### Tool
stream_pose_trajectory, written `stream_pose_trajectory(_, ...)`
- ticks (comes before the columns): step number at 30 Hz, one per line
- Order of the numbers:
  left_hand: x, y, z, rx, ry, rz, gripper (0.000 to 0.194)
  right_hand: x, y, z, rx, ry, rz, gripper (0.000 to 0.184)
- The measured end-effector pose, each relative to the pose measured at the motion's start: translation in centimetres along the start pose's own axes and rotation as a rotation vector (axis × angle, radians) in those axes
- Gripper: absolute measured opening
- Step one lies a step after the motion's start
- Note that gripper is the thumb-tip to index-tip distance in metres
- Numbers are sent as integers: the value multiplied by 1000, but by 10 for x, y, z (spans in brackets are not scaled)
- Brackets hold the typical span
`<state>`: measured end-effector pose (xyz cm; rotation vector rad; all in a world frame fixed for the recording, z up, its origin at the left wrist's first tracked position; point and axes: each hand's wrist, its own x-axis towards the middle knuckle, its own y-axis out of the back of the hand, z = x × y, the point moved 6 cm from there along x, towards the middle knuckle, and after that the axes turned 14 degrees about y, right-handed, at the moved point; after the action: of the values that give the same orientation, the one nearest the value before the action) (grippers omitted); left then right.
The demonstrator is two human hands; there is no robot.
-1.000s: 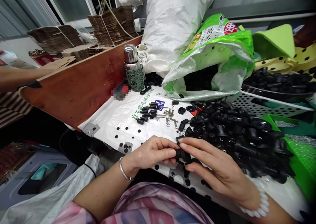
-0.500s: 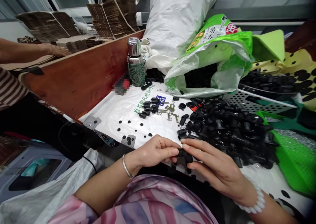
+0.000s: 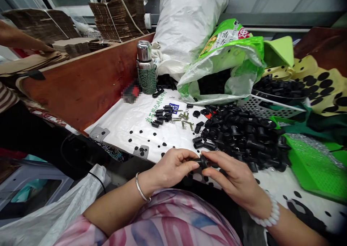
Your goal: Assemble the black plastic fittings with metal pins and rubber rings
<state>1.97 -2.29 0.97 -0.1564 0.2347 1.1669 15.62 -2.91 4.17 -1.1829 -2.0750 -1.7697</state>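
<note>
Between my two hands, near the table's front edge, is a small black rubber or plastic fitting (image 3: 202, 162) with a wider collar. My left hand (image 3: 173, 168) pinches its left end between thumb and fingers. Thumb and fingertips of my right hand (image 3: 233, 175) close on its right side, which they partly cover. Just beyond lies a big pile of black fittings (image 3: 244, 134). Further left on the white sheet (image 3: 121, 126) are several small black cylinders (image 3: 164, 115) and a few brass-coloured metal strips (image 3: 185, 120).
A steel thermos (image 3: 145, 67) stands by the brown wooden board (image 3: 86, 83). Behind the pile is an open green-and-white bag (image 3: 219, 61); right of it are a white perforated basket (image 3: 273, 108) and green tray (image 3: 317, 170). At far left, a co-worker's hand (image 3: 45, 47) touches cardboard.
The fitting has turned between my fingers, so its collar now shows, and my right fingers have closed in around it. The view has shifted slightly. The co-worker's hand has moved back to the left.
</note>
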Motion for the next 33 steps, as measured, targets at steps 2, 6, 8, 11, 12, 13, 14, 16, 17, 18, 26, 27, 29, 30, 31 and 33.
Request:
stream_pose_trajectory(2, -1, -1, 5, 121, -90, 84, 19, -3, -4, 6, 27, -122, 1, 23)
stream_pose_trajectory(6, 7, -3, -5, 27, -15, 37, 22, -7, -4, 11, 68, -254, -57, 32)
stream_pose_trajectory(8, 10, -4, -9, -17, 11, -3, 24, -6, -1, 8, 59, -220, -58, 43)
stream_pose_trajectory(11, 8, -4, -5, 156, -81, 74, 20, -8, -4, 10, 159, -279, -46, 33)
stream_pose_trajectory(12, 5, -4, -1, 264, -149, 132, 17, -10, -8, 13, 236, -363, -51, 27)
stream_pose_trajectory(13, 2, -5, 2, 374, -227, 189, 15, -13, -13, 17, 324, -470, -64, 25)
stream_pose_trajectory(14, -1, -8, 5, 471, -304, 231, 13, -16, -19, 20, 409, -581, -85, 29)
stream_pose_trajectory(16, -3, -12, 7, 572, -403, 260, 12, -20, -26, 22, 508, -723, -143, 40)
stream_pose_trajectory(17, -2, -13, 6, 568, -405, 255, 12, -19, -25, 22, 494, -732, -171, 45)
stream_pose_trajectory(18, 0, -12, 3, 525, -373, 247, 11, -17, -21, 21, 439, -706, -185, 46)
stream_pose_trajectory(26, 14, -6, -8, 156, -136, 111, 12, -7, -3, 13, 124, -319, -88, 26)
stream_pose_trajectory(27, 11, -7, -4, 268, -212, 160, 10, -9, -8, 16, 166, -376, -99, 25)
stream_pose_trajectory(29, 5, -10, 3, 464, -370, 236, 11, -13, -17, 23, 271, -526, -145, 37)
stream_pose_trajectory(30, 4, -13, 5, 511, -415, 242, 12, -14, -19, 25, 304, -579, -170, 42)
stream_pose_trajectory(31, 4, -14, 4, 513, -422, 235, 12, -14, -19, 26, 305, -603, -191, 47)
stream_pose_trajectory(33, 10, -12, -2, 401, -315, 199, 11, -11, -11, 27, 212, -582, -214, 51)
